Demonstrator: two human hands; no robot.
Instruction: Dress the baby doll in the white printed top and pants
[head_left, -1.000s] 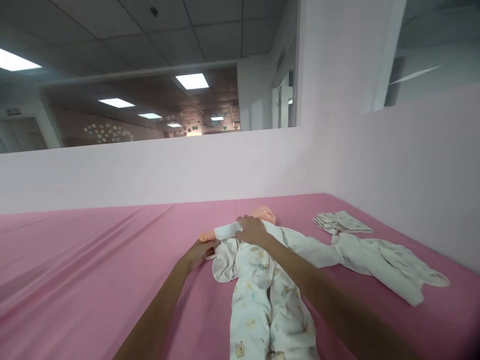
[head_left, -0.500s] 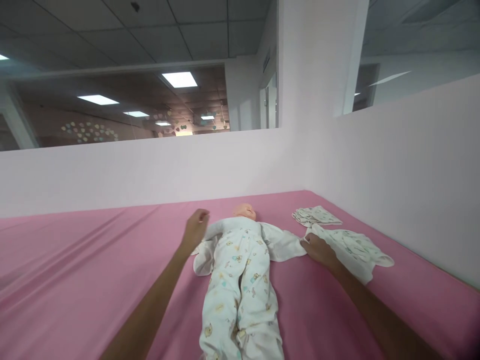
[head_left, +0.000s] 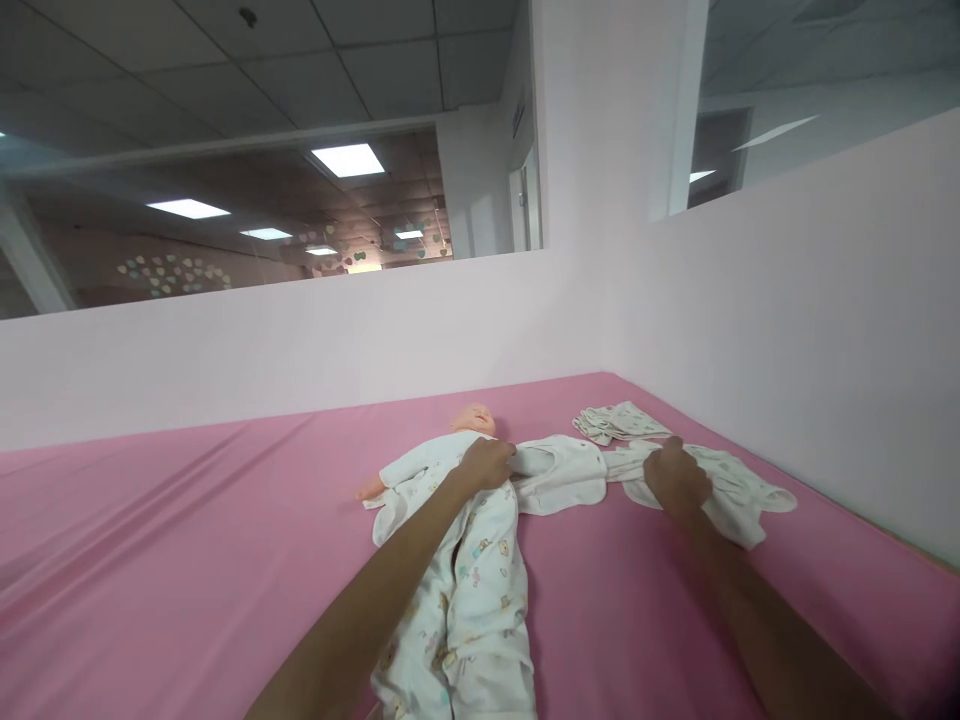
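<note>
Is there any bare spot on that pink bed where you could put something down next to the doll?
Yes: the wide pink sheet left of the doll lies bare up to the wall. A smaller strip shows between the doll's legs and the right arm. It is crowded at the right, where the loose garment, the folded cloth, the left hand and the right hand sit close together.

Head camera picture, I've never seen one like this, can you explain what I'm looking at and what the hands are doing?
The camera sits on a person's head, looking forward and down, so the two bare arms reaching in are the wearer's own. In front lies a pink mattress with pale walls behind. A baby doll in a printed sleepsuit lies on its back. The left hand rests on the doll's chest. The right hand presses on a loose white garment beside the doll; whether its fingers grip it is unclear. A small folded cloth lies nearer the corner.
</note>
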